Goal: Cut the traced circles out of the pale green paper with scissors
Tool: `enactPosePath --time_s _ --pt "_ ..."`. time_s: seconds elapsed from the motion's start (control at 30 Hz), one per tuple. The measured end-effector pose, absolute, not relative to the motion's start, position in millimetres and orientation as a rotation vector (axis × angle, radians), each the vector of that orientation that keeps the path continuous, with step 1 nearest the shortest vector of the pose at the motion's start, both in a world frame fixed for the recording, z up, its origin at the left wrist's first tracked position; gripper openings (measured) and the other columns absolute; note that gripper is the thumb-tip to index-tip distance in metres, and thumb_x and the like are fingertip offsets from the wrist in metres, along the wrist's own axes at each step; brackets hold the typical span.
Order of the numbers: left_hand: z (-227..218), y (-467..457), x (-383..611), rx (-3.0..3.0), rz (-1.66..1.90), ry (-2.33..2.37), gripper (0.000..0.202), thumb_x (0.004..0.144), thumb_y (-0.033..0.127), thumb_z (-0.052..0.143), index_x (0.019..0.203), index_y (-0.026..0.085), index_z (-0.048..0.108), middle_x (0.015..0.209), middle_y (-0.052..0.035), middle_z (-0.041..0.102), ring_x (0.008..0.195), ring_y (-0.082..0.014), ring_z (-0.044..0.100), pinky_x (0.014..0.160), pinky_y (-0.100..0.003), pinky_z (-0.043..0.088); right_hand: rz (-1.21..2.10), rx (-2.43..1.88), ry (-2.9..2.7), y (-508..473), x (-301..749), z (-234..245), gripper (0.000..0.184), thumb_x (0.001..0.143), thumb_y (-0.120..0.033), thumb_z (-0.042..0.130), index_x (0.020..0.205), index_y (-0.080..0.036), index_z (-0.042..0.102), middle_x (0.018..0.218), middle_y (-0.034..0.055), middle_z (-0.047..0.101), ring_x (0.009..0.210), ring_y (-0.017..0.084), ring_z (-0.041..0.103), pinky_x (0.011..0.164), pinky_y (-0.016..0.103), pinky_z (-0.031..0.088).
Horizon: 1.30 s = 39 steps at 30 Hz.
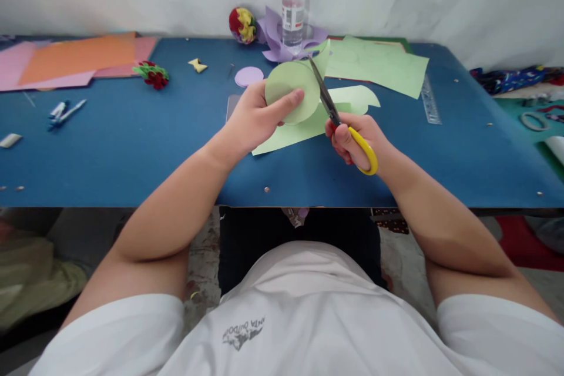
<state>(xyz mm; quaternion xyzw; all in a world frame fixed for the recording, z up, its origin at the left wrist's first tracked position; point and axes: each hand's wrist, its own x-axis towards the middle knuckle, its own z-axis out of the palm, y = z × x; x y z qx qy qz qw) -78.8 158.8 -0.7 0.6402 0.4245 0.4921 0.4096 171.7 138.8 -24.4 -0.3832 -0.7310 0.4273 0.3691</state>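
Note:
My left hand (255, 117) pinches a round piece of light green paper (291, 89) and holds it up above the blue table (132, 141). My right hand (352, 138) grips yellow-handled scissors (339, 120), whose blades point up and away along the right edge of the green circle. The rest of the green sheet (304, 126) trails down from the circle onto the table between my hands.
More green sheets (379, 64) lie at the back right beside a clear ruler (429, 100). A water bottle (293, 3), purple paper shapes (273, 35), a lilac disc (249, 76), paper flowers (152, 74), orange and pink sheets (74, 59) and pens (64, 113) are spread about.

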Motion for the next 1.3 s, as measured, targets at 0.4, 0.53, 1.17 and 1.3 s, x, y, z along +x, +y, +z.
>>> enactPosePath --time_s 0.4,0.53,1.17,1.3 --pt "3.9 159.0 -81.0 1.608 1.264 1.088 0.033 0.097 0.043 0.088 0.078 0.022 0.072 0.071 -0.0028 0.064 0.067 -0.0187 0.065 0.056 -0.030 0.053 1.081 -0.961 -1.883 139.6 172.8 -24.6 0.080 0.089 -0.103 0.067 0.083 -0.024 0.059 0.055 -0.0036 0.045 0.045 0.013 0.043 0.042 0.032 0.033" --pt "5.0 157.5 -80.3 1.610 1.252 1.118 0.033 0.097 0.045 0.088 0.079 0.022 0.072 0.070 -0.0022 0.064 0.066 -0.0181 0.065 0.056 -0.030 0.054 1.082 -0.957 -1.884 140.1 173.2 -25.5 0.079 0.089 -0.102 0.068 0.084 -0.024 0.059 0.056 -0.0041 0.045 0.045 0.013 0.042 0.042 0.032 0.033" --pt "1.0 161.3 -85.8 1.646 1.280 1.085 0.038 0.098 0.053 0.088 0.079 0.023 0.073 0.069 -0.0020 0.067 0.062 -0.0171 0.061 0.054 -0.031 0.048 1.086 -0.937 -1.862 139.3 175.7 -25.0 0.079 0.088 -0.102 0.069 0.085 -0.024 0.060 0.057 -0.0036 0.044 0.047 0.013 0.042 0.042 0.033 0.031" --pt "5.2 157.5 -84.6 1.632 1.272 1.121 0.040 0.097 0.053 0.087 0.079 0.022 0.072 0.069 -0.0023 0.066 0.063 -0.0169 0.061 0.055 -0.029 0.046 1.083 -0.912 -1.861 139.9 176.0 -26.6 0.078 0.088 -0.101 0.070 0.085 -0.023 0.061 0.055 -0.0045 0.044 0.045 0.013 0.041 0.042 0.032 0.031"
